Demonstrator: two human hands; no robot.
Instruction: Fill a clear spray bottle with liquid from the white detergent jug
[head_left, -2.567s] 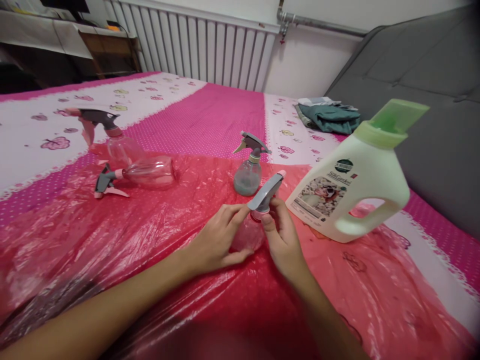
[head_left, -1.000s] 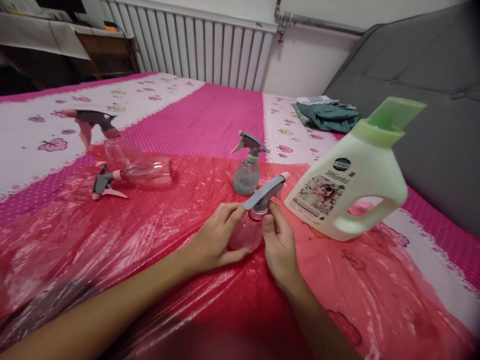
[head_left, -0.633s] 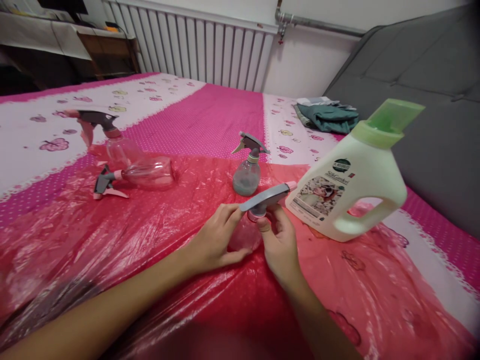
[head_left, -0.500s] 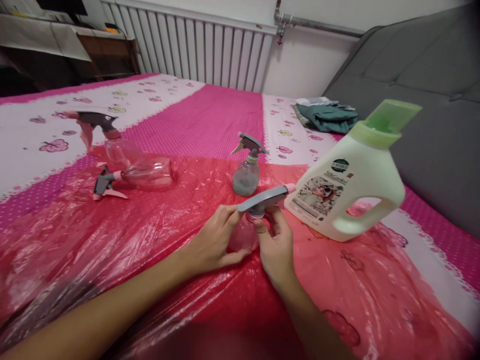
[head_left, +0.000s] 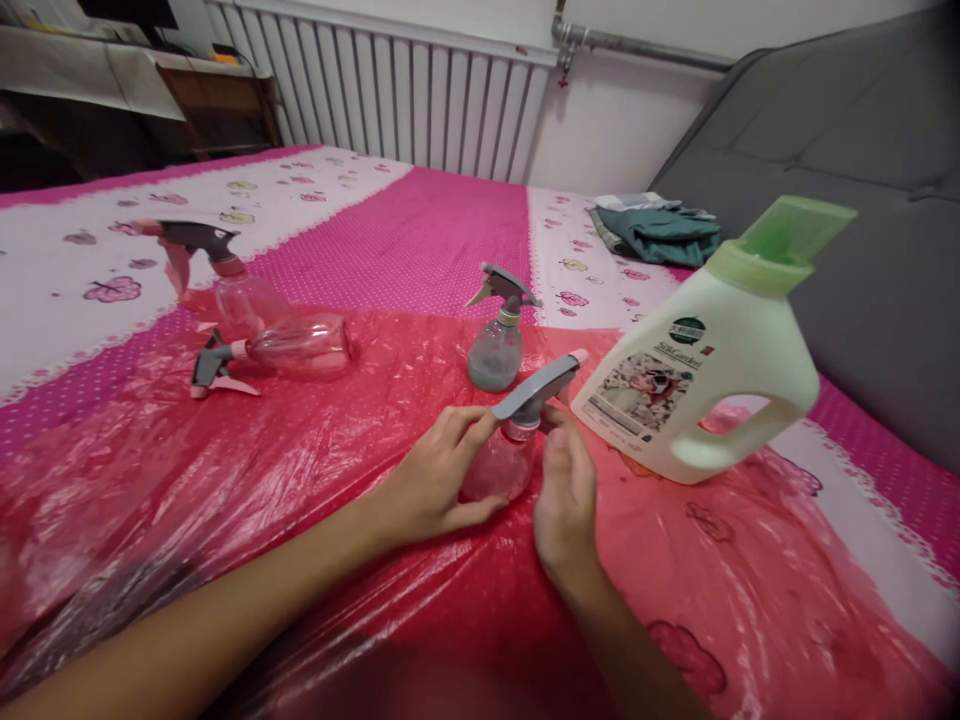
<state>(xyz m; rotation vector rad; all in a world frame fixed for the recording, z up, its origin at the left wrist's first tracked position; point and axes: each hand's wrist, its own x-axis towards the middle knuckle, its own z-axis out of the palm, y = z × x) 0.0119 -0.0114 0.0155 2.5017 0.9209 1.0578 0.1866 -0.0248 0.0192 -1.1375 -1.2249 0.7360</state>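
A small clear spray bottle (head_left: 499, 468) with a grey and pink spray head (head_left: 538, 388) stands upright on red plastic sheeting (head_left: 315, 480). My left hand (head_left: 442, 470) is wrapped round its body from the left, steadying it. At the bottle's right is my right hand (head_left: 568, 490), its thumb off the pink collar (head_left: 520, 428) and its fingertips partly hidden behind the spray head. Just beyond them stands another spray bottle (head_left: 496, 355), with cloudy liquid inside. A large pale detergent jug (head_left: 675, 400) with a green cap is close on the right.
At the left, one pink-tinted spray bottle (head_left: 300, 345) lies on its side in front of an upright one (head_left: 244, 295). Folded clothes (head_left: 660, 232) rest on the bed near the grey headboard (head_left: 847, 200). A white radiator (head_left: 397, 95) lines the wall.
My right thumb has come away from the collar and the right hand has shifted slightly right. The spray head has turned and tilts up more. My left hand keeps its hold on the bottle.
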